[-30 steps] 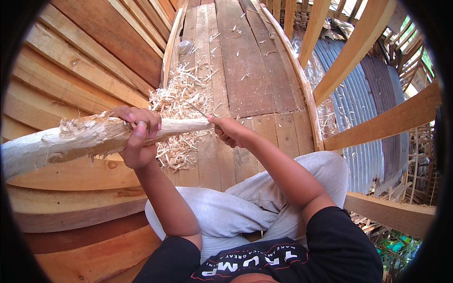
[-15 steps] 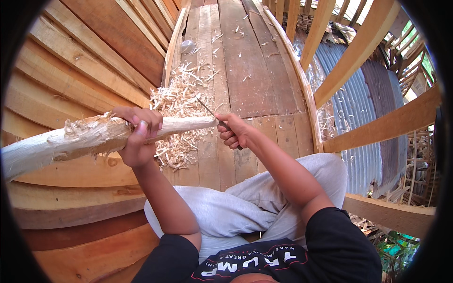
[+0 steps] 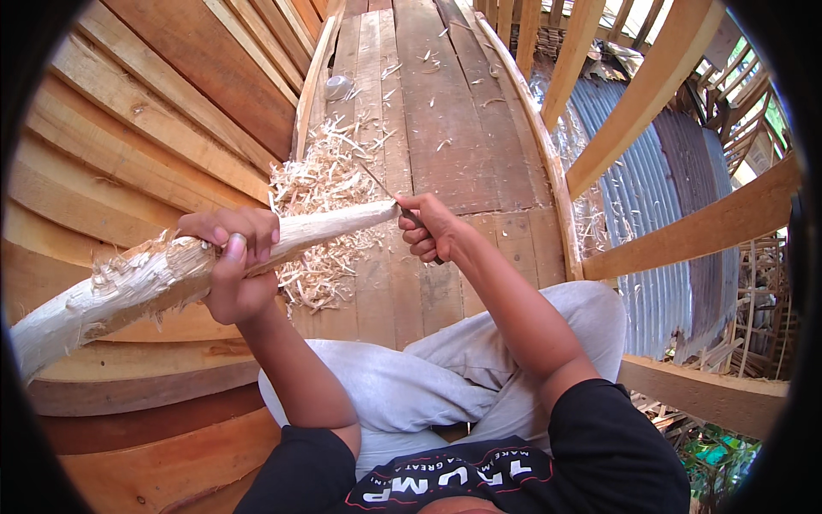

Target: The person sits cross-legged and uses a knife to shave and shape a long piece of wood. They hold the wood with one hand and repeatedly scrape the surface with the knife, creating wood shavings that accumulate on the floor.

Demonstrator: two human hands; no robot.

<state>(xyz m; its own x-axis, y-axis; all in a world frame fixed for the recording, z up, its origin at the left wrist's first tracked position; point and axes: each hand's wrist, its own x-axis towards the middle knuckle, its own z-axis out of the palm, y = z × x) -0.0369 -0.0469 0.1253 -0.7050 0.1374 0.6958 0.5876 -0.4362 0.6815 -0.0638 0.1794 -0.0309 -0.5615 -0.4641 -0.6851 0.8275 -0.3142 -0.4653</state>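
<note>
A long pale peeled branch (image 3: 334, 222) runs from the left rim to the middle of the view, its right end smooth and the part left of my grip rough and fibrous. My left hand (image 3: 235, 257) is wrapped round it, knuckles on top. My right hand (image 3: 431, 230) is closed on the dark handle of a knife (image 3: 379, 182), beside the branch's right end. The thin blade points up and to the left, past the tip of the branch. Whether the edge touches the wood I cannot tell.
Curled wood shavings (image 3: 318, 184) lie heaped on the plank floor (image 3: 449, 137) beyond the branch. A small whitish cup-like object (image 3: 338, 86) rests farther off. Wooden boards (image 3: 128, 128) wall the left side; slanting rails (image 3: 702, 218) and corrugated metal sheets (image 3: 638, 180) are at the right.
My left hand has shifted left and slightly down with the branch, whose left part has dropped and tilted more steeply. The right hand with the knife stays at the branch's tip, nearly unmoved.
</note>
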